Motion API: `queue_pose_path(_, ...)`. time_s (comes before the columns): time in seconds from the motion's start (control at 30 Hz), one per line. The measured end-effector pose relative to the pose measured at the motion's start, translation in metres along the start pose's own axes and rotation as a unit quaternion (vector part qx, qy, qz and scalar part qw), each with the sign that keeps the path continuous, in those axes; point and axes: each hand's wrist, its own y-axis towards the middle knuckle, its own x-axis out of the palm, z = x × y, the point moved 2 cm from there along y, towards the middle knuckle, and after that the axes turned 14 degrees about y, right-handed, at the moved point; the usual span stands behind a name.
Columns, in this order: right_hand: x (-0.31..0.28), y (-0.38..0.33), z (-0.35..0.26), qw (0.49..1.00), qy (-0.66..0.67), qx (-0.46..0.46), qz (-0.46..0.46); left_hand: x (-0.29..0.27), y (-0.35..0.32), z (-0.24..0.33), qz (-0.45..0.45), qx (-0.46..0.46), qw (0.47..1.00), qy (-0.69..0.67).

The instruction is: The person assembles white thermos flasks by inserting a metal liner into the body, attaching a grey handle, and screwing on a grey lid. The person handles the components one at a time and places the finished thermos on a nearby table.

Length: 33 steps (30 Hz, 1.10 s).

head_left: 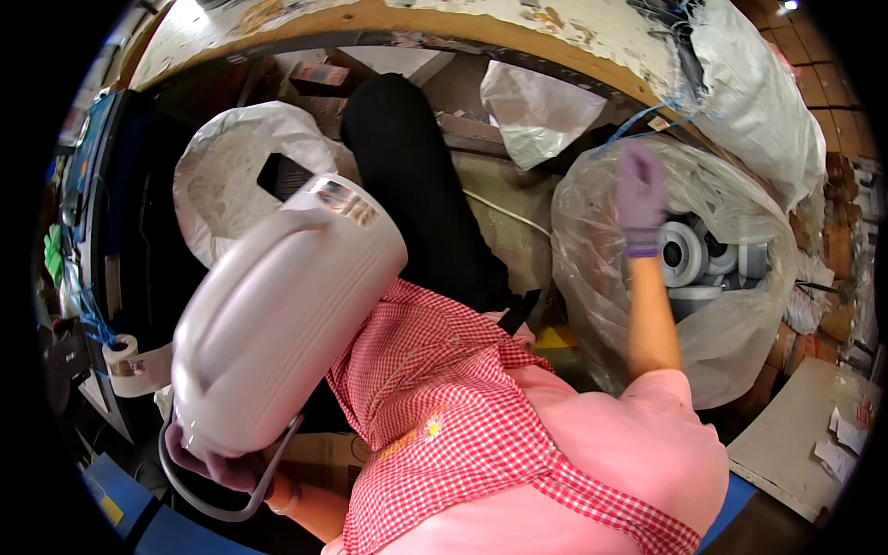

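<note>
A large pale lilac vacuum flask body lies tilted across my lap, its wide end with a picture label pointing up and away. My left hand, in a purple glove, is closed around its lower narrow end. A grey carrying loop hangs around that end beside my wrist. My right hand, also gloved in purple, is over a clear plastic bag on the right. Motion blurs its fingers, so their grip is unclear. Inside the bag are several grey and white round plastic parts.
An open white sack stands at the left, near a roll of labels. A worn workbench runs along the far side. A full white sack leans at the far right, and a low board lies at the near right.
</note>
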Motion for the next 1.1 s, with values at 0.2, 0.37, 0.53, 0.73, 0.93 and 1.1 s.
queue_pose_path(0.2, -0.291, -0.100, 0.120, 0.751, -0.595, 0.246, 0.147, -0.006, 0.024, -0.065, 0.097, 0.433, 0.863, 0.242)
queue_pose_path(0.37, -0.251, -0.039, 0.027, 0.761, -0.543, 0.350, -0.062, 0.014, 0.042, -0.078, 0.143, 0.418, 0.855, 0.273)
queue_pose_path(0.53, -0.059, 0.019, -0.109, 0.914, 0.165, 0.292, -0.228, -0.002, 0.053, -0.124, 0.101, 0.341, 0.920, 0.162)
queue_pose_path(0.73, 0.131, -0.074, -0.098, 0.763, 0.191, 0.091, -0.610, -0.023, 0.035, -0.120, 0.123, 0.172, 0.973, 0.097)
queue_pose_path(0.93, 0.177, -0.098, -0.135, 0.738, 0.173, -0.066, -0.649, -0.095, 0.011, -0.150, 0.074, 0.152, 0.981, 0.090)
queue_pose_path(1.1, 0.212, -0.023, -0.118, 0.809, 0.296, 0.248, -0.444, -0.100, -0.014, -0.164, 0.033, 0.041, 0.998, 0.029)
